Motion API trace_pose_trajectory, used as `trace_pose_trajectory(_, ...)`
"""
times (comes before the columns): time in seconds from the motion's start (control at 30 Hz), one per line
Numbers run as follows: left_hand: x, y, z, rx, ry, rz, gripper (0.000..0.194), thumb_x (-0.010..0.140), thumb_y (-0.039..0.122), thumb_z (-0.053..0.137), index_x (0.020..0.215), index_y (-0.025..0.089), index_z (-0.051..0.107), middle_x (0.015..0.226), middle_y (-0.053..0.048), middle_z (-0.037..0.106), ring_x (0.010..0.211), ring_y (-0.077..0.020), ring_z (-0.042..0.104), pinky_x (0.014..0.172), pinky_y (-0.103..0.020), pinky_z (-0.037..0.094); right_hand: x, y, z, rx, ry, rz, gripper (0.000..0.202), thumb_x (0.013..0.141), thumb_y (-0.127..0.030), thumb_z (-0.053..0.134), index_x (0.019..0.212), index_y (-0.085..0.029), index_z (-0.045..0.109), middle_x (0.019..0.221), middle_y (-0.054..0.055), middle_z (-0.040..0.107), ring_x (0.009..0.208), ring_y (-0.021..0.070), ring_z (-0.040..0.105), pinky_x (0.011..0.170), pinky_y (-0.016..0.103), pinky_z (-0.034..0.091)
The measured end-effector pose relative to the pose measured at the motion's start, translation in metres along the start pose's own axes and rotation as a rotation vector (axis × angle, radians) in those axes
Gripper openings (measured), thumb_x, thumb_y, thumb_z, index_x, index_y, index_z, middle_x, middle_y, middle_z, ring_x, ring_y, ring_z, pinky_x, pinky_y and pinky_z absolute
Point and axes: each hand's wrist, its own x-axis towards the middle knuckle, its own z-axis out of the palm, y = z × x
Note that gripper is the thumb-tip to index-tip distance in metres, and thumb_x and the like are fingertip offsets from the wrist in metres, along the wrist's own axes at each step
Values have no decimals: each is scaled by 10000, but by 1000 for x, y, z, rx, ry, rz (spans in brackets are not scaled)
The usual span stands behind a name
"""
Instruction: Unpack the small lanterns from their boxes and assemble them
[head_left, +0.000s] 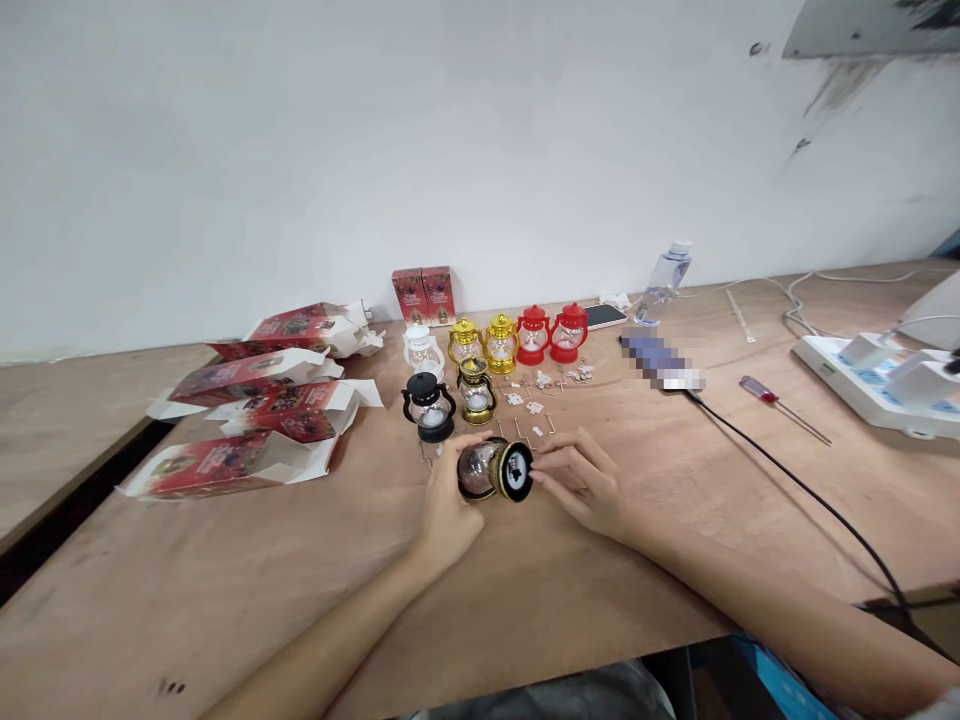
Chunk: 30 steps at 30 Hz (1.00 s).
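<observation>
A small black-and-gold lantern (480, 470) lies on its side in my left hand (450, 505), whose fingers wrap round its body. Its round base, black with a white disc in the middle, faces right. At the rim of that base are the fingertips of my right hand (581, 485), pinched together; whether they hold a small part I cannot make out. Just beyond stand a black lantern (430, 410) and another black-and-gold lantern (476, 395). Small white pieces (534, 408) and thin bent metal wires (520, 430) are scattered on the table near them.
Behind are a white lantern (424, 352), gold lanterns (501, 345) and red lanterns (568, 335). Opened red boxes (225, 465) lie left; upright red boxes (424, 298) stand by the wall. Rightward are a water bottle (664, 285), a screwdriver (780, 408), a black cable (795, 490) and a power strip (885, 390).
</observation>
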Motion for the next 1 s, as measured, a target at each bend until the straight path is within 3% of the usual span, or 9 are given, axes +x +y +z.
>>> trace_pose_trajectory(0.2,-2,0,-1,215,-6,64,556,613,-7,573,1103,232,463,1163,-73,584,1095,-253,538,920,-442,410,-1,-1,4,-7,-7,-19,98,801,-147,610,874,-212,609,761,33,628,682,148,554,609,299,455)
trace_pose_trajectory(0.4,-1,2,-1,286,-12,63,567,591,-21,548,1091,228,452,1154,-59,596,1071,-241,550,904,-416,395,-2,2,5,-8,-25,-54,121,771,-123,643,844,-198,583,719,21,657,655,145,524,600,296,424)
trace_pose_trajectory(0.7,-3,0,0,291,-30,19,569,577,-27,540,1082,224,465,1125,-57,603,1048,-243,549,879,-405,400,0,-1,6,-49,-97,-9,30,834,-201,582,818,-205,557,708,18,640,638,147,501,589,294,386)
trace_pose_trajectory(1.0,-2,0,0,294,-40,-2,563,581,-19,527,1088,222,486,1115,-61,604,1040,-250,549,879,-420,395,1,-1,6,-43,-174,-15,57,871,-165,484,826,-197,499,726,31,586,658,151,505,600,280,400)
